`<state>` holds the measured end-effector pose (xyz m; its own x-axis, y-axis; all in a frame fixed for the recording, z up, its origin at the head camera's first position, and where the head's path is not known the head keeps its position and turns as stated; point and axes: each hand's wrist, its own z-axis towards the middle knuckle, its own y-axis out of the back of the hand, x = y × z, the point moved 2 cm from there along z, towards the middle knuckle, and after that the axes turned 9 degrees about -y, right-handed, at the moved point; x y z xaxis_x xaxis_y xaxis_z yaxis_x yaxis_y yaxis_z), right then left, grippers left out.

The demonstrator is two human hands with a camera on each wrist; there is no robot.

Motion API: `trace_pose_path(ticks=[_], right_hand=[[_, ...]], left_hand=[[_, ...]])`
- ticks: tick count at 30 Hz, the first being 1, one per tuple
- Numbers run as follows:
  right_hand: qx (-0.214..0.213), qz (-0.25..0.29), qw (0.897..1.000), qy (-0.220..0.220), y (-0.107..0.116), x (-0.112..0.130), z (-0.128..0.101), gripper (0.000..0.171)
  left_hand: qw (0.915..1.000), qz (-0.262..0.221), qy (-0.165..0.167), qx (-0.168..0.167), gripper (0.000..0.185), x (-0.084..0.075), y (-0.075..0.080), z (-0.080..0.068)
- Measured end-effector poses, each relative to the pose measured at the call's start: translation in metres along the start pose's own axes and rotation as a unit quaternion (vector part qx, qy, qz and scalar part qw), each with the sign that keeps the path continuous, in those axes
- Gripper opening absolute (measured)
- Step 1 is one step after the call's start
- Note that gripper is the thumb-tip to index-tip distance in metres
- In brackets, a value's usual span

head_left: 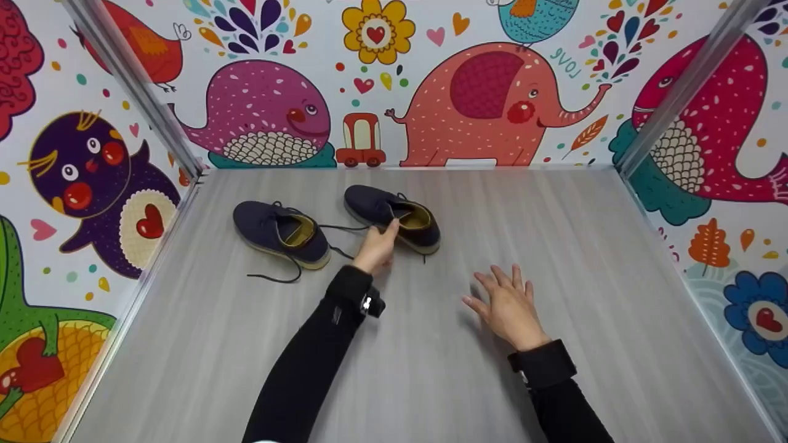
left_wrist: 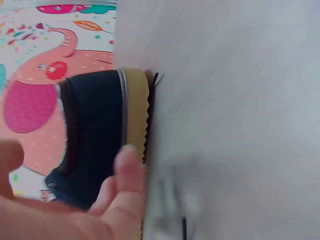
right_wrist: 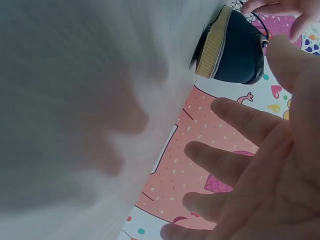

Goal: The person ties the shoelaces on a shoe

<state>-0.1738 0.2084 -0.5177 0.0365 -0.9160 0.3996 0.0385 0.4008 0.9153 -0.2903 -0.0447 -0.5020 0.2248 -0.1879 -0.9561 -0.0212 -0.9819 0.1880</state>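
I am kneeling over a grey wood-grain floor (head_left: 554,246) where two navy lace-up shoes are lying side by side near the back wall. My left hand (head_left: 377,247) is pinching, it seems, the right shoe's (head_left: 394,216) collar. My right hand (head_left: 508,304) is hovering, fingers spread, holding nothing.

Navy shoe (head_left: 394,218) upright on table, laces loose.

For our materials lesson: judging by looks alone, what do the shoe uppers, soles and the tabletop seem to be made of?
Shoe touched by the left hand: upper looks like matte navy fabric or suede, no shine. Its sole seems tan rubber, ribbed along the edge. The other shoe looks alike. Tabletop: probably grey wood-grain laminate, faint streaks.
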Motion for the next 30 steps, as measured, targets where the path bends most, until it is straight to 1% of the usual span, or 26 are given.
trace_pose_path(ticks=[1, 3, 5, 8, 11, 13, 15, 18, 20, 22, 24, 26, 28, 30], right_hand=[[-0.001, 0.000, 1.000, 0.000, 0.000, 0.000, 0.000, 0.058], [-0.004, -0.002, 1.000, -0.001, 0.001, -0.001, -0.001, 0.056], [-0.004, -0.003, 1.000, 0.000, 0.001, -0.002, -0.002, 0.053], [-0.007, -0.002, 1.000, 0.004, 0.001, -0.003, -0.003, 0.048], [-0.020, 0.006, 1.000, 0.015, 0.001, -0.004, -0.005, 0.042], [-0.035, 0.012, 0.999, 0.026, 0.001, -0.004, -0.006, 0.038], [-0.051, 0.019, 0.998, 0.038, 0.002, -0.005, -0.006, 0.035], [-0.065, 0.027, 0.996, 0.049, 0.002, -0.003, -0.006, 0.030], [-0.063, 0.036, 0.996, 0.043, 0.002, -0.001, -0.005, 0.028], [-0.057, 0.048, 0.997, 0.031, 0.003, 0.000, -0.005, 0.026], [-0.050, 0.068, 0.996, 0.020, 0.005, 0.002, -0.005, 0.026], [-0.047, 0.094, 0.994, 0.013, 0.007, 0.004, -0.005, 0.026], [-0.051, 0.122, 0.991, 0.013, 0.010, 0.007, -0.004, 0.026], [-0.056, 0.155, 0.986, 0.015, 0.014, 0.011, -0.002, 0.025]], left_hand=[[0.9997, -0.015, 0.011, -0.017, 0.076, -0.002, -0.002, 0.006], [0.9983, -0.013, 0.030, -0.048, 0.076, -0.003, -0.007, 0.015], [0.9965, 0.016, 0.043, -0.070, 0.078, -0.004, -0.011, 0.022], [0.9928, 0.079, 0.033, -0.083, 0.086, -0.004, -0.019, 0.028], [0.9912, 0.103, 0.000, -0.083, 0.088, -0.004, -0.026, 0.033], [0.9914, 0.100, -0.014, -0.084, 0.089, -0.003, -0.030, 0.036], [0.9914, 0.098, -0.013, -0.087, 0.088, -0.003, -0.033, 0.039], [0.9922, 0.085, 0.002, -0.091, 0.084, 0.000, -0.030, 0.041], [0.9927, 0.076, 0.008, -0.094, 0.079, 0.001, -0.028, 0.041], [0.9926, 0.075, 0.004, -0.095, 0.073, 0.002, -0.025, 0.041], [0.9920, 0.082, -0.004, -0.096, 0.068, 0.002, -0.022, 0.039], [0.9934, 0.076, -0.005, -0.086, 0.065, 0.003, -0.019, 0.036], [0.9953, 0.070, -0.009, -0.067, 0.063, 0.003, -0.016, 0.030], [0.9969, 0.057, -0.023, -0.049, 0.063, 0.001, -0.014, 0.022]])
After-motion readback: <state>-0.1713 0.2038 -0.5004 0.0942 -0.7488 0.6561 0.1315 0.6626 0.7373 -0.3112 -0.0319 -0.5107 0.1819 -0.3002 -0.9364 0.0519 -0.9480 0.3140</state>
